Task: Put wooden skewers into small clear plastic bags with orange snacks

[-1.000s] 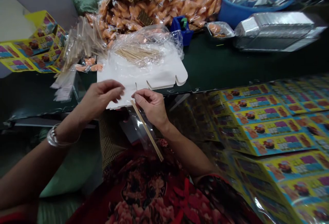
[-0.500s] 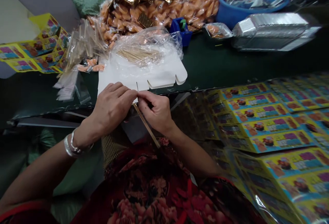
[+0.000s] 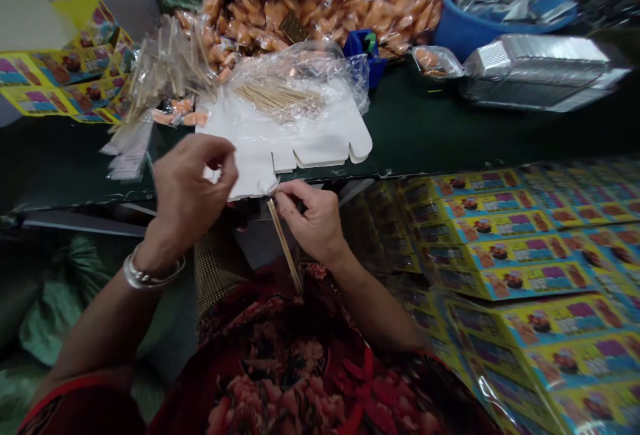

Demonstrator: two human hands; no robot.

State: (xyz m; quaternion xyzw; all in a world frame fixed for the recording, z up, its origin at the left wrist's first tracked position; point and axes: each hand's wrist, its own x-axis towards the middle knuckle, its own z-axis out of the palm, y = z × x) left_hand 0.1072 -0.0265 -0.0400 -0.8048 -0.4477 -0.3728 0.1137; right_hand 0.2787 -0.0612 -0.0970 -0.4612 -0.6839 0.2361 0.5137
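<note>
My right hand (image 3: 313,218) pinches the top of a narrow clear plastic bag (image 3: 269,186) between thumb and forefinger, at the front edge of the table. Thin wooden sticks (image 3: 286,245) hang below these fingertips and slant down toward my lap. My left hand (image 3: 193,185), a bracelet on its wrist, is raised to the left, apart from the bag. Its thumb and forefinger curl together in a ring; whether anything small is between them is hidden. Under and behind the hands lies white cardboard (image 3: 250,162), bearing a pile of loose wooden sticks (image 3: 280,98) in crumpled clear plastic.
Flat clear bags (image 3: 127,158) and filled stick packets (image 3: 167,65) lie at left. Behind are orange wrapped pieces (image 3: 320,12), a blue tape dispenser (image 3: 367,58), a blue basin (image 3: 455,25) and stacked foil trays (image 3: 540,68). Printed yellow boxes (image 3: 530,248) fill the right side.
My left hand has drawn away from my right, up and to the left. The right hand keeps its pinch, and the sticks hang a little steeper. The view has shifted slightly.
</note>
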